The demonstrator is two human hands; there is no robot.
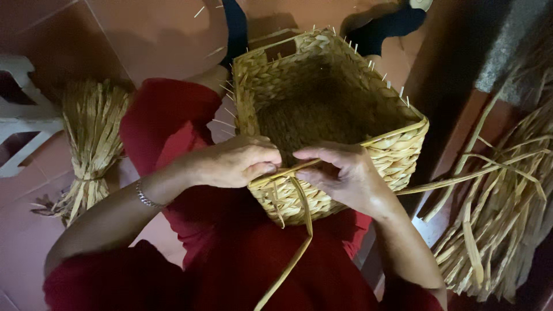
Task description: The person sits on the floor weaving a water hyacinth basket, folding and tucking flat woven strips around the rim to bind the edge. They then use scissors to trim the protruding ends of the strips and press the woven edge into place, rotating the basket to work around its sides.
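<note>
Obs., head view. Square woven basket (pixel 322 103) sits on the person's lap, on red clothing (pixel 242 253), mouth tilted up and away from the camera. Body walls look fully woven: plaited pale straw on all four sides, a handle cut-out at the far wall. Inside is dark; base not clearly readable.

Rim: stiff thin stake ends (pixel 391 86) stick up along the far and right edges, untrimmed. Judged: rim finishing incomplete on those sides.

Near edge = work in hand. Left hand (pixel 236 164) curled closed, knuckles up, pressing on the near rim w/ thumb and fingertips pinched at the straw. Right hand (pixel 340 173) also mostly closed, fingers pinching a flat straw strand (pixel 302 230) right at the rim; its free end hangs down over the lap. Hands nearly touching, basket's near corner between them.

Est. progress: late stage. Walls done; left to do appears to be binding round the rim w/ the strand and dealing w/ the stakes.

Supply: tied straw bundle (pixel 92 144) on the floor (pixel 144 34) at the left, loose straw pile (pixel 501 213) at the right, both well apart from the hands.
</note>
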